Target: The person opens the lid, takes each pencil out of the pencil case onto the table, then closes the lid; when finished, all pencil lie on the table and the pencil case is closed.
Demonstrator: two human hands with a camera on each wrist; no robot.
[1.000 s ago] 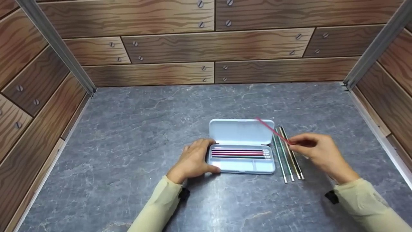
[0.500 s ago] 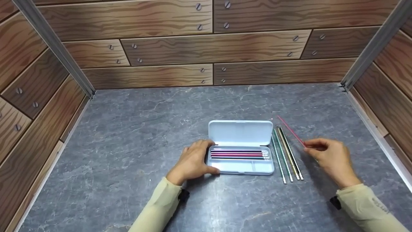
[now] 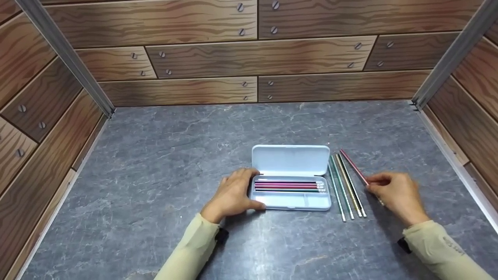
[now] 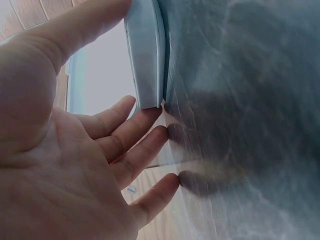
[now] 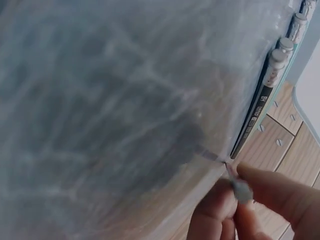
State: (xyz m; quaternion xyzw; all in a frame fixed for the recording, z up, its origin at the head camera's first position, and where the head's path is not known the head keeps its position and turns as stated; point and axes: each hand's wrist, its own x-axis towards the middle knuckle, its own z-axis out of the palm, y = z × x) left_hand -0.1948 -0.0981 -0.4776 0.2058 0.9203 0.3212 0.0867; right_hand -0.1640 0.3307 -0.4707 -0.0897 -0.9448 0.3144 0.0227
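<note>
"What is the right hand (image 3: 397, 194) doing?"

"Pinching a red pencil (image 3: 354, 167) between thumb and fingertips. In the right wrist view the eraser end pokes out past the fingers towards the camera."

"Where is that pencil?"

"Right of the other loose pencils, slanting away, its far end near the top of the black pencil (image 3: 353, 186). I can't tell whether it touches the tabletop (image 3: 167, 163)."

"And the left hand (image 3: 233, 192)?"

"At the left end of the pencil case (image 3: 291, 209), palm open and fingers spread. The thumb touches the near corner and a fingertip meets the end; nothing is gripped tightly."

"Is the case open?"

"Yes, the lid (image 3: 290, 160) is swung back on the far side. A row of pencils (image 3: 288, 186), dark, red and green, lies in the far compartment, erasers to the right."

"What lies between the case and the right hand?"

"Two green pencils (image 3: 337, 190), then a gold pencil (image 3: 348, 186) and the black one, side by side on the tabletop, eraser ends nearest the person."

"And behind?"

"A wall (image 3: 202, 58) with a wood-plank pattern and screw heads."
</note>
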